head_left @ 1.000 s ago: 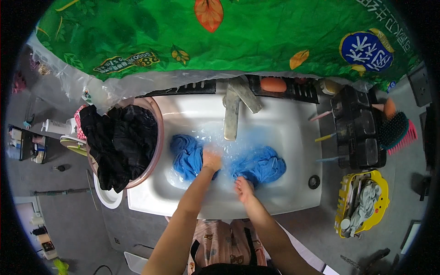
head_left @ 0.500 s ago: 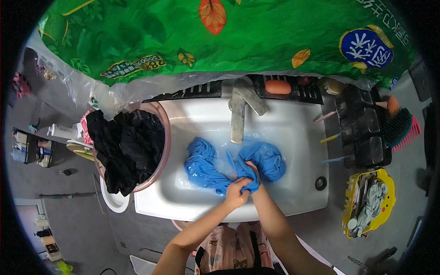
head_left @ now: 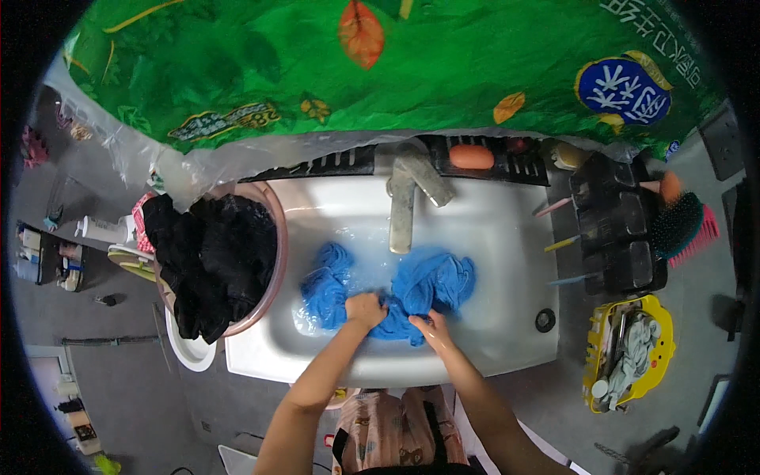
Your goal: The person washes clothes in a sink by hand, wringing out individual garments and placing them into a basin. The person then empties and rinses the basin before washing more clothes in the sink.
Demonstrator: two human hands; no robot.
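A wet blue cloth point(head_left: 434, 279), perhaps a garment, lies bunched in shallow water in the white sink point(head_left: 514, 214). Its folds spread into one heap on the left and one on the right, under the faucet. My left hand point(head_left: 366, 309) is closed on the fabric near the left heap, its fingertips partly hidden. A short way to the right, my right hand point(head_left: 432, 326) pinches the cloth's near edge between thumb and fingers. The stretch between both hands sits low in the basin.
A pink basin point(head_left: 279, 265) heaped with black clothes point(head_left: 218, 261) stands at the sink's left. The metal faucet point(head_left: 402, 214) juts over the middle. An orange soap bar point(head_left: 471, 157) lies behind it. Brushes and a black holder point(head_left: 617, 229) hang right, above a yellow basket point(head_left: 659, 380). Green packaging point(head_left: 459, 71) overhangs the back.
My hands were together, gripping the cloth at the centre; now they are apart. The left has moved left, the right slightly down, and the cloth between them is more spread out.
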